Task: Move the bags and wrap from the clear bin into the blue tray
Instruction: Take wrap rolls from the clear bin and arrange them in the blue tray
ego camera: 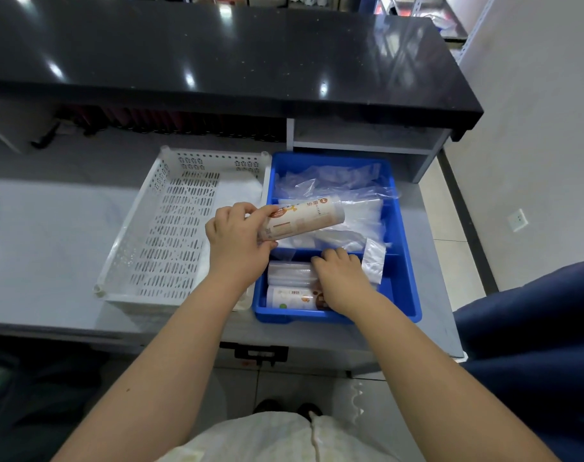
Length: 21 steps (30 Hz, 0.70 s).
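The left hand point(237, 240) holds a printed roll point(302, 217) by its near end, fingers curled tight around it, the far end lifted over the middle of the blue tray point(404, 261). The right hand point(340, 280) rests in the tray's near compartment, fingers together and pressed flat on a clear roll point(290, 273), with another printed roll point(292, 298) just beside it. Loose clear bags point(330, 181) fill the far compartments. The white bin point(170, 235) to the left looks nearly empty, only something pale lying at its far right corner. To set the held roll down well, I would turn it parallel to the two rolls already lying there, have the right hand nudge those toward the near wall to open a gap, and lower the roll flat so it cannot slide onto the bags
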Each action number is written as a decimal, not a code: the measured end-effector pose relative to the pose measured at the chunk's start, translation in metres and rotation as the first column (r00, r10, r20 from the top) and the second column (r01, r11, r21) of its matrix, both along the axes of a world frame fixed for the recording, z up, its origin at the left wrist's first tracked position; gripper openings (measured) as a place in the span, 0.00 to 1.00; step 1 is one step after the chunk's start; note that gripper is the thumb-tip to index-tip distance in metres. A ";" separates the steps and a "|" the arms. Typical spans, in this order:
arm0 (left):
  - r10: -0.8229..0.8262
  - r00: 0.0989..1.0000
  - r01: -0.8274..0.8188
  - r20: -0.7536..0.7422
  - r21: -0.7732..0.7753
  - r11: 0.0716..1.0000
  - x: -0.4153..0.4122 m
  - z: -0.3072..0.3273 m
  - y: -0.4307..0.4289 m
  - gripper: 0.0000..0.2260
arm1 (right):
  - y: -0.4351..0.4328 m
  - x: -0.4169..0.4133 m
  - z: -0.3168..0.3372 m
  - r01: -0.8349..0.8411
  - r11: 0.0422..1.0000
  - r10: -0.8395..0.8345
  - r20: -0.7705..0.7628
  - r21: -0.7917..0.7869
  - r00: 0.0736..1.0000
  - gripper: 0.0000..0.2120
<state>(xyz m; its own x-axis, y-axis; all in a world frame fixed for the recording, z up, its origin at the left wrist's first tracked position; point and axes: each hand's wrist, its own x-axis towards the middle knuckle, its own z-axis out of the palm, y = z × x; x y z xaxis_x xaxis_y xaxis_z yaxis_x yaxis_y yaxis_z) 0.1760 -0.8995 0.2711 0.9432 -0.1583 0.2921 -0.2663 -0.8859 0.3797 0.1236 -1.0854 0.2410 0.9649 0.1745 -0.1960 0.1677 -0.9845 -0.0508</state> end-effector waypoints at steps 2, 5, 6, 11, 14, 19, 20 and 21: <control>0.009 1.000 -0.009 0.008 -0.002 1.000 -0.001 0.000 0.003 0.27 | 0.000 -0.004 -0.001 -0.021 1.000 0.021 0.055 0.008 0.998 0.25; 0.013 1.000 -0.013 0.014 -0.004 1.000 -0.002 0.001 0.008 0.27 | 0.001 -0.011 -0.001 -0.057 0.998 0.050 0.160 0.038 0.986 0.29; 0.013 1.000 -0.013 0.016 -0.003 1.000 -0.002 0.001 0.008 0.27 | 0.000 -0.014 0.001 -0.063 0.996 0.051 0.186 0.057 0.981 0.30; 0.005 1.000 -0.005 0.017 0.005 1.000 -0.001 0.005 0.007 0.26 | -0.021 -0.024 0.022 -0.005 0.985 -0.044 0.282 0.170 0.958 0.31; -0.014 1.000 0.014 0.002 0.012 1.000 -0.002 0.006 -0.001 0.26 | -0.050 -0.029 0.039 0.081 0.971 -0.155 0.331 0.226 0.931 0.27; -0.052 0.996 0.053 -0.073 0.018 0.998 -0.004 0.006 -0.022 0.26 | -0.098 -0.040 0.066 0.191 0.952 -0.269 0.353 0.241 0.896 0.28; -0.058 0.995 0.059 -0.084 0.013 0.998 -0.005 0.006 -0.026 0.26 | -0.106 -0.042 0.069 0.213 0.944 -0.295 0.355 0.253 0.887 0.28; -0.062 0.993 0.063 -0.095 0.006 0.998 -0.005 0.005 -0.030 0.26 | -0.112 -0.044 0.071 0.236 0.935 -0.323 0.361 0.265 0.875 0.28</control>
<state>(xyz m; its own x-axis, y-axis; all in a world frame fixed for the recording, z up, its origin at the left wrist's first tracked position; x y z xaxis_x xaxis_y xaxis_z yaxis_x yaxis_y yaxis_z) 0.1706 -0.9292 0.2766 0.9547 -0.2206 0.1998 -0.2847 -0.8722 0.3977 0.0798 -1.1976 0.3125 0.9683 -0.1201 0.2192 -0.0642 -0.9671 -0.2462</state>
